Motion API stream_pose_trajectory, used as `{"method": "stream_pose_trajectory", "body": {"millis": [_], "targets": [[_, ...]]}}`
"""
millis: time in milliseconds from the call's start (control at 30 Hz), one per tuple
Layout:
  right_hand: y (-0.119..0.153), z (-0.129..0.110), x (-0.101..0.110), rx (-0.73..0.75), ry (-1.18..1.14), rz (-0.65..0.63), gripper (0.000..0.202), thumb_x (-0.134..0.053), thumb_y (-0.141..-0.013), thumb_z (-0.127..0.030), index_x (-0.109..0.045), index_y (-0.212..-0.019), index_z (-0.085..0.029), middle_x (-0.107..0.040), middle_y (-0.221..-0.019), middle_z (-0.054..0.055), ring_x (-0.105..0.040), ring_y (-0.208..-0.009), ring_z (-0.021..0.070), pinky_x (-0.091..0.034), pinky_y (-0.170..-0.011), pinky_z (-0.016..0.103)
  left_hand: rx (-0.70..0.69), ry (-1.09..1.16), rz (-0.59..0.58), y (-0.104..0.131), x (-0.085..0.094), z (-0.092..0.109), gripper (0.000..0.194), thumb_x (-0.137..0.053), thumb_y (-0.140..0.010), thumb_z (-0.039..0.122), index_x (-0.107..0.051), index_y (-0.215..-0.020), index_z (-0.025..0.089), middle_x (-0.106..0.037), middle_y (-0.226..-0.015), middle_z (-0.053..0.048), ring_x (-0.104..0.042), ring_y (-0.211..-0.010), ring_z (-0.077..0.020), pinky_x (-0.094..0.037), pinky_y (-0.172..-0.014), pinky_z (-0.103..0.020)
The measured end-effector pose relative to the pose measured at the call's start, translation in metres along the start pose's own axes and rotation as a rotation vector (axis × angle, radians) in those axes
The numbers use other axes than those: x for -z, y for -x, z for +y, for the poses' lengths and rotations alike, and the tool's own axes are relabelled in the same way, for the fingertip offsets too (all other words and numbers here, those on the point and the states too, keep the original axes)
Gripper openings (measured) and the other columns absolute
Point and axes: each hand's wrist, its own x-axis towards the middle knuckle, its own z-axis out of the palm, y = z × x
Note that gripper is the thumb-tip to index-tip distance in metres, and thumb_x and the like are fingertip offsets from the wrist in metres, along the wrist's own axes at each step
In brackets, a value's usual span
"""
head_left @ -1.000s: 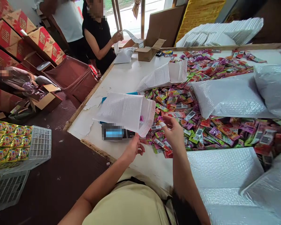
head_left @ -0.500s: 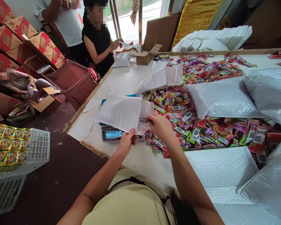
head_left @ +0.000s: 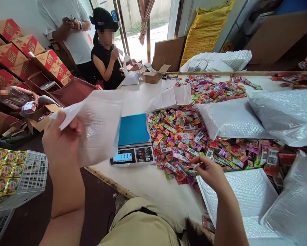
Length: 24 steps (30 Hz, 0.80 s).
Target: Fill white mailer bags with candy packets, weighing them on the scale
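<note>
My left hand [head_left: 62, 138] grips a white bubble mailer [head_left: 102, 126] by its edge and holds it up, left of the kitchen scale [head_left: 134, 153]. The blue platform [head_left: 133, 129] of the scale is bare, and its display is lit. Over the near edge of the heap of small snack packets [head_left: 179, 136], my right hand [head_left: 207, 171] pinches finger and thumb together. A small pale bit shows at the fingertips, too small to name. Just below that hand lies a flat bubble mailer [head_left: 241, 188].
Filled mailers [head_left: 232, 118] lie on the right of the white table [head_left: 140, 181]. An open carton [head_left: 153, 76] and a stack of mailers [head_left: 217, 61] stand at the back. Other people are beyond the table's left side. Crates [head_left: 31, 174] stand at the lower left.
The mailer has left the scale and moved up and left in my left hand, uncovering the platform. My right hand has let go of it and moved right, over the packets.
</note>
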Motion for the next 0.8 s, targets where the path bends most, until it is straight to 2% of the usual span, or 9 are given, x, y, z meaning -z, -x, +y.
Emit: {"method": "stream_pose_trajectory", "body": {"millis": [100, 200, 267, 333, 400, 500, 633, 700, 800], "targets": [[0.001, 0.009, -0.011, -0.049, -0.003, -0.027, 0.029, -0.050, -0.066, -0.037, -0.069, -0.080, -0.021, -0.073, -0.079, 0.005, -0.052, -0.052, 0.0159, -0.042, -0.057, 0.031, -0.061, -0.037, -0.038, -0.040, -0.018, -0.003, 0.026, -0.051, -0.096, 0.016, -0.054, -0.069, 0.017, -0.048, -0.053, 0.003, -0.046, -0.047, -0.0087, -0.039, -0.046, -0.021], [0.004, 0.016, -0.015, -0.092, -0.035, -0.040, 0.029, -0.051, -0.066, -0.040, -0.068, -0.079, -0.021, -0.075, -0.090, 0.007, -0.054, -0.054, 0.0160, -0.045, -0.059, 0.032, -0.175, -0.117, -0.013, -0.100, -0.046, -0.018, 0.022, -0.045, -0.100, 0.013, -0.054, -0.079, 0.018, -0.053, -0.054, 0.006, -0.050, -0.048, -0.0109, -0.045, -0.053, -0.027], [0.007, 0.018, -0.014, -0.104, -0.030, -0.037, 0.027, -0.051, -0.065, -0.040, -0.067, -0.077, -0.021, -0.075, -0.088, 0.006, -0.055, -0.055, 0.0167, -0.045, -0.060, 0.032, -0.208, -0.137, 0.018, -0.144, -0.070, -0.032, 0.020, -0.045, -0.101, 0.012, -0.050, -0.083, 0.019, -0.054, -0.058, 0.010, -0.049, -0.050, -0.0099, -0.044, -0.057, -0.027], [0.011, 0.020, -0.011, -0.108, -0.006, -0.019, 0.027, -0.051, -0.065, -0.039, -0.068, -0.077, -0.022, -0.073, -0.079, 0.005, -0.055, -0.055, 0.0175, -0.044, -0.059, 0.032, -0.092, -0.177, -0.021, -0.179, -0.097, -0.054, 0.017, -0.043, -0.104, 0.014, -0.050, -0.090, 0.020, -0.053, -0.060, 0.012, -0.047, -0.056, -0.0081, -0.040, -0.062, -0.024], [0.016, 0.022, -0.008, -0.123, 0.010, 0.005, 0.027, -0.051, -0.064, -0.038, -0.069, -0.077, -0.023, -0.071, -0.073, 0.004, -0.054, -0.053, 0.0177, -0.043, -0.057, 0.032, 0.104, -0.226, -0.044, -0.195, -0.121, -0.083, 0.015, -0.041, -0.105, 0.018, -0.052, -0.095, 0.020, -0.048, -0.057, 0.013, -0.043, -0.060, -0.0079, -0.035, -0.065, -0.022], [0.024, 0.025, -0.002, -0.146, 0.007, 0.019, 0.026, -0.051, -0.064, -0.037, -0.069, -0.076, -0.023, -0.071, -0.070, 0.003, -0.054, -0.050, 0.0181, -0.043, -0.055, 0.032, 0.323, -0.259, -0.101, -0.184, -0.143, -0.135, 0.008, -0.051, -0.101, 0.021, -0.055, -0.097, 0.017, -0.046, -0.057, 0.012, -0.039, -0.060, -0.0074, -0.033, -0.066, -0.021], [0.040, 0.032, 0.002, -0.138, -0.012, 0.037, 0.022, -0.050, -0.067, -0.033, -0.068, -0.077, -0.025, -0.072, -0.070, 0.000, -0.056, -0.048, 0.0183, -0.044, -0.053, 0.033, 0.468, -0.261, -0.198, -0.137, -0.157, -0.199, 0.010, -0.061, -0.091, 0.017, -0.056, -0.100, 0.017, -0.052, -0.065, 0.008, -0.046, -0.056, -0.0065, -0.036, -0.065, -0.022], [0.047, 0.037, 0.001, -0.148, -0.009, 0.035, 0.021, -0.049, -0.067, -0.032, -0.067, -0.076, -0.025, -0.070, -0.066, -0.001, -0.056, -0.048, 0.0189, -0.044, -0.053, 0.033, 0.502, -0.254, -0.254, -0.110, -0.165, -0.218, 0.013, -0.064, -0.089, 0.016, -0.056, -0.099, 0.016, -0.055, -0.067, 0.005, -0.048, -0.054, -0.0068, -0.037, -0.063, -0.022], [0.057, 0.044, -0.004, -0.158, 0.005, 0.015, 0.024, -0.047, -0.067, -0.031, -0.068, -0.076, -0.025, -0.071, -0.070, 0.000, -0.059, -0.051, 0.0194, -0.047, -0.056, 0.033, 0.550, -0.235, -0.391, -0.055, -0.170, -0.229, 0.018, -0.073, -0.083, 0.022, -0.061, -0.095, 0.014, -0.061, -0.072, 0.000, -0.053, -0.054, -0.0082, -0.040, -0.060, -0.023]]}}
